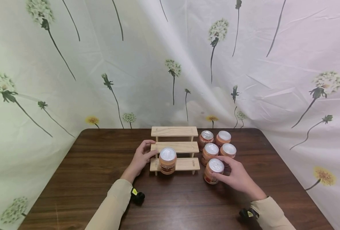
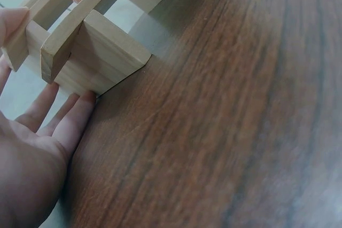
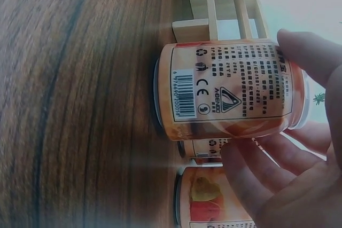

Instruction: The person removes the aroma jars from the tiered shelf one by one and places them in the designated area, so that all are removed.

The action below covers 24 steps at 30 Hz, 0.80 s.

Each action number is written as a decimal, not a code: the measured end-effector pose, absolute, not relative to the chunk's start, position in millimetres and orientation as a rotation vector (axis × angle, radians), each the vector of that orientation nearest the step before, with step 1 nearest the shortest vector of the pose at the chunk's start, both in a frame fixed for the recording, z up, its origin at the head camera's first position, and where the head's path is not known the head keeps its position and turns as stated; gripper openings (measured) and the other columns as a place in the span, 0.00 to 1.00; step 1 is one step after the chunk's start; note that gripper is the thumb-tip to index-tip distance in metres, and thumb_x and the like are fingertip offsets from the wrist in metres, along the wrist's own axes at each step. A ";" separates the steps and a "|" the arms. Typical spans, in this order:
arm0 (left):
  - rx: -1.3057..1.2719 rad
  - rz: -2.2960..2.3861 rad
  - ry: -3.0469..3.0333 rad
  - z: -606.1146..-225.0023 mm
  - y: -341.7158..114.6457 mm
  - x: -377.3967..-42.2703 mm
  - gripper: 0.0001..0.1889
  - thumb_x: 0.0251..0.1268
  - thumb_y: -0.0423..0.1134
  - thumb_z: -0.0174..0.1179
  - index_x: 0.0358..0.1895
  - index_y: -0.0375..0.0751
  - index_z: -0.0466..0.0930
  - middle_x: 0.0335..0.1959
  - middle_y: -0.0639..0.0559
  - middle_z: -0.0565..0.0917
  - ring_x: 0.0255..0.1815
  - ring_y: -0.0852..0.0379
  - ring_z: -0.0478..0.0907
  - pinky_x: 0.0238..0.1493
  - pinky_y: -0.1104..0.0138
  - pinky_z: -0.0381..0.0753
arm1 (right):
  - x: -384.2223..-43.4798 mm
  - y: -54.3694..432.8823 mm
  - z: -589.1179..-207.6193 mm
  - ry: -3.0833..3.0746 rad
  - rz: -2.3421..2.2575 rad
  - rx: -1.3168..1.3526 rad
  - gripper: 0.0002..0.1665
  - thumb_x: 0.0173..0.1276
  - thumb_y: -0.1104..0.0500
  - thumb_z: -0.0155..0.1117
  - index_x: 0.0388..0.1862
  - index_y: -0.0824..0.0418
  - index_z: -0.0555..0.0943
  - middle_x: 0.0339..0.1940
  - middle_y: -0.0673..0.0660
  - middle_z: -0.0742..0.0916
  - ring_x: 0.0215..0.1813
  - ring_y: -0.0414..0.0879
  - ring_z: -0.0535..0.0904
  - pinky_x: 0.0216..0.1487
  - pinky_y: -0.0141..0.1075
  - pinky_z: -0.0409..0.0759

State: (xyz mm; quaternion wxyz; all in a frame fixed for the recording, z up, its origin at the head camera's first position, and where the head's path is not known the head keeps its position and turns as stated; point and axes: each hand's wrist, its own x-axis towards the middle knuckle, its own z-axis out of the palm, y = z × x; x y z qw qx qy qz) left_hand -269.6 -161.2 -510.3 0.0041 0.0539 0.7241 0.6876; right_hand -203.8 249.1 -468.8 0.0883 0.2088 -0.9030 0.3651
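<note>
A small three-step wooden rack (image 1: pixel 175 147) stands on the table, with an orange-labelled jar (image 1: pixel 168 163) upright on the left part of its lowest step. My left hand (image 1: pixel 141 158) touches the rack's left end, thumb by the middle step; in the left wrist view its fairly straight fingers (image 2: pixel 80 116) rest against the side panel (image 2: pixel 99 52). Right of the rack, my right hand (image 1: pixel 236 174) grips another orange-labelled jar (image 3: pixel 230 89) between thumb and fingers. That jar has a silvery lid, and its printed label faces the right wrist camera. Whether its base touches the table I cannot tell.
Several similar jars (image 1: pixel 210 153) stand grouped behind the gripped one, close to the rack's right end. The dark wood table (image 1: pixel 100 159) ends at the back against a white cloth (image 1: pixel 146 80) printed with dandelions.
</note>
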 end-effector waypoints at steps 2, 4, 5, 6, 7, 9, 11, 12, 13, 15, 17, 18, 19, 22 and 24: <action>0.172 2.158 2.265 -510.4 -161.2 -269.4 0.22 0.75 0.37 0.66 0.67 0.43 0.72 0.67 0.37 0.74 0.51 0.57 0.81 0.39 0.67 0.81 | -203.7 249.2 -468.4 -2.686 1.077 0.622 0.36 0.59 0.47 0.85 0.63 0.56 0.82 0.54 0.51 0.89 0.51 0.43 0.84 0.50 0.42 0.84; 0.171 2.162 2.261 -510.4 -161.1 -269.3 0.22 0.75 0.37 0.66 0.66 0.44 0.72 0.67 0.38 0.74 0.52 0.56 0.81 0.39 0.66 0.82 | -203.6 249.2 -467.5 -2.682 1.067 0.628 0.36 0.59 0.47 0.85 0.63 0.56 0.83 0.54 0.51 0.89 0.51 0.43 0.84 0.51 0.44 0.84; 0.170 2.164 2.260 -510.4 -161.1 -269.2 0.22 0.75 0.37 0.67 0.66 0.45 0.72 0.67 0.38 0.74 0.52 0.55 0.81 0.39 0.66 0.82 | -203.3 249.2 -467.1 -2.681 1.064 0.629 0.35 0.59 0.47 0.85 0.63 0.56 0.83 0.54 0.51 0.89 0.51 0.43 0.84 0.51 0.44 0.84; 0.171 2.163 2.260 -510.3 -161.1 -269.1 0.21 0.75 0.37 0.67 0.66 0.45 0.73 0.67 0.38 0.74 0.53 0.55 0.81 0.40 0.66 0.82 | -203.0 249.2 -466.6 -2.682 1.065 0.630 0.35 0.59 0.47 0.85 0.63 0.56 0.83 0.54 0.51 0.89 0.51 0.43 0.84 0.51 0.45 0.84; 0.174 2.160 2.261 -510.4 -161.2 -269.1 0.22 0.75 0.37 0.67 0.66 0.45 0.73 0.67 0.38 0.74 0.53 0.54 0.81 0.40 0.66 0.82 | -202.8 249.2 -466.3 -2.684 1.068 0.630 0.35 0.59 0.47 0.85 0.63 0.56 0.83 0.54 0.51 0.89 0.51 0.44 0.84 0.51 0.45 0.84; 0.176 2.158 2.260 -510.7 -161.3 -269.1 0.22 0.75 0.37 0.67 0.66 0.45 0.73 0.67 0.38 0.73 0.54 0.53 0.81 0.40 0.65 0.83 | -202.2 249.3 -465.6 -2.689 1.074 0.627 0.35 0.59 0.47 0.85 0.62 0.55 0.83 0.53 0.51 0.89 0.51 0.44 0.84 0.51 0.45 0.84; 0.181 2.152 2.261 -510.8 -161.5 -269.3 0.22 0.75 0.38 0.67 0.67 0.45 0.72 0.67 0.38 0.73 0.55 0.52 0.81 0.41 0.65 0.82 | -202.0 249.5 -464.8 -2.692 1.079 0.630 0.35 0.59 0.47 0.85 0.62 0.55 0.83 0.53 0.51 0.89 0.51 0.44 0.84 0.51 0.46 0.84; 0.182 2.150 2.261 -510.7 -161.5 -269.4 0.22 0.75 0.38 0.66 0.67 0.45 0.72 0.68 0.38 0.73 0.55 0.51 0.81 0.41 0.65 0.83 | -202.1 249.6 -464.6 -2.693 1.077 0.635 0.35 0.59 0.47 0.85 0.62 0.56 0.83 0.53 0.51 0.89 0.51 0.44 0.84 0.51 0.46 0.85; 0.181 2.151 2.260 -510.7 -161.5 -269.4 0.22 0.75 0.38 0.66 0.67 0.45 0.72 0.68 0.38 0.73 0.56 0.51 0.81 0.41 0.65 0.83 | -202.2 249.8 -464.3 -2.692 1.075 0.643 0.35 0.60 0.47 0.85 0.62 0.56 0.83 0.53 0.51 0.89 0.51 0.44 0.85 0.51 0.45 0.85; 0.179 2.148 2.261 -510.4 -161.5 -269.4 0.22 0.75 0.38 0.66 0.67 0.45 0.72 0.68 0.38 0.72 0.56 0.51 0.80 0.41 0.65 0.83 | -202.5 250.2 -463.3 -2.687 1.087 0.659 0.35 0.60 0.48 0.85 0.63 0.56 0.82 0.54 0.52 0.89 0.50 0.44 0.85 0.50 0.45 0.85; 0.177 2.154 2.259 -509.9 -161.4 -269.3 0.22 0.75 0.37 0.66 0.67 0.46 0.73 0.68 0.38 0.72 0.56 0.50 0.80 0.41 0.65 0.83 | -202.7 250.7 -461.0 -2.676 1.106 0.671 0.34 0.60 0.49 0.85 0.63 0.55 0.82 0.54 0.51 0.89 0.50 0.44 0.85 0.49 0.43 0.85; 0.176 2.156 2.258 -509.6 -161.5 -269.2 0.22 0.75 0.38 0.66 0.67 0.46 0.73 0.68 0.38 0.72 0.56 0.50 0.80 0.41 0.65 0.84 | -203.0 250.7 -459.8 -2.666 1.127 0.677 0.34 0.60 0.50 0.85 0.63 0.55 0.82 0.55 0.51 0.89 0.49 0.43 0.86 0.49 0.42 0.86; 0.178 2.158 2.259 -509.5 -161.5 -269.2 0.22 0.75 0.38 0.66 0.67 0.46 0.73 0.68 0.38 0.72 0.56 0.50 0.80 0.41 0.65 0.83 | -202.8 250.7 -458.0 -2.655 1.145 0.683 0.34 0.60 0.51 0.85 0.63 0.55 0.82 0.55 0.50 0.88 0.49 0.43 0.86 0.49 0.42 0.86; 0.176 2.157 2.265 -509.9 -161.6 -269.0 0.22 0.75 0.38 0.66 0.67 0.45 0.73 0.67 0.38 0.73 0.57 0.50 0.81 0.41 0.65 0.83 | -201.8 249.9 -451.9 -2.612 1.171 0.695 0.33 0.61 0.52 0.84 0.63 0.56 0.82 0.57 0.52 0.89 0.48 0.42 0.87 0.49 0.44 0.87; 0.172 2.147 2.271 -510.4 -161.7 -268.1 0.22 0.75 0.38 0.66 0.67 0.45 0.72 0.67 0.38 0.72 0.57 0.51 0.81 0.41 0.65 0.83 | -201.0 248.5 -447.7 -2.581 1.161 0.713 0.34 0.62 0.53 0.84 0.64 0.59 0.82 0.58 0.54 0.89 0.49 0.45 0.88 0.49 0.47 0.87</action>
